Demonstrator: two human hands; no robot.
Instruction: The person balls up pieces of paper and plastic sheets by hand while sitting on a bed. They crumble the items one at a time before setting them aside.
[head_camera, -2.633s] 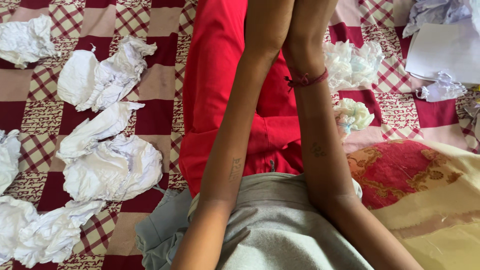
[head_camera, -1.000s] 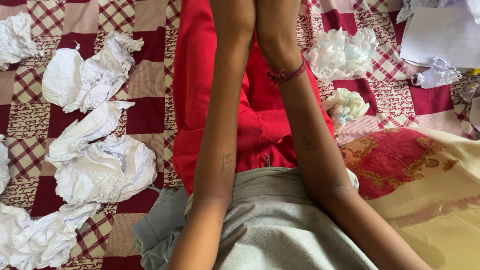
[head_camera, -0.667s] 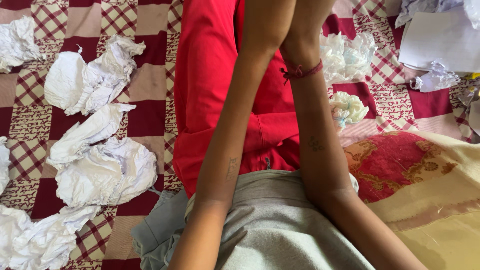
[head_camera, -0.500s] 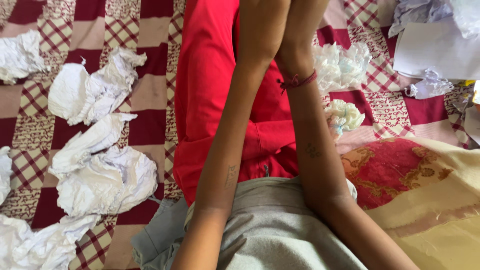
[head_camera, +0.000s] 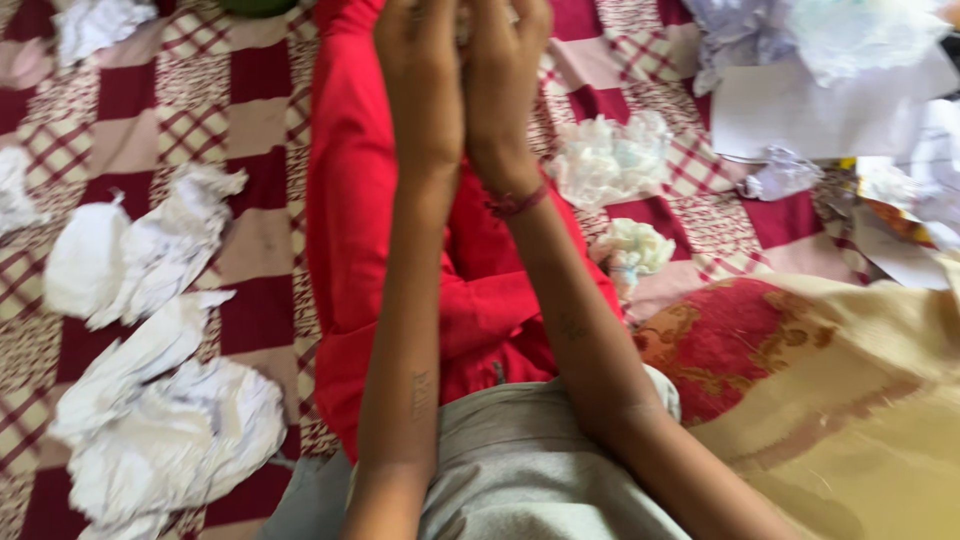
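Checkered bedspread (head_camera: 260, 80) under pressed-together left hand (head_camera: 420, 70), right hand (head_camera: 505, 80).

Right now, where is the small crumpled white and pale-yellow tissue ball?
In the head view, the small crumpled tissue ball lies on the checked red bedspread, right of the right forearm, below a larger white tissue wad.

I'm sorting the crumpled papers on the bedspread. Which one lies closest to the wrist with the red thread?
The small cream-tinted ball, just beside the right forearm below the thread. The larger white wad sits farther out; the left-side wads lie beyond the red trousers.
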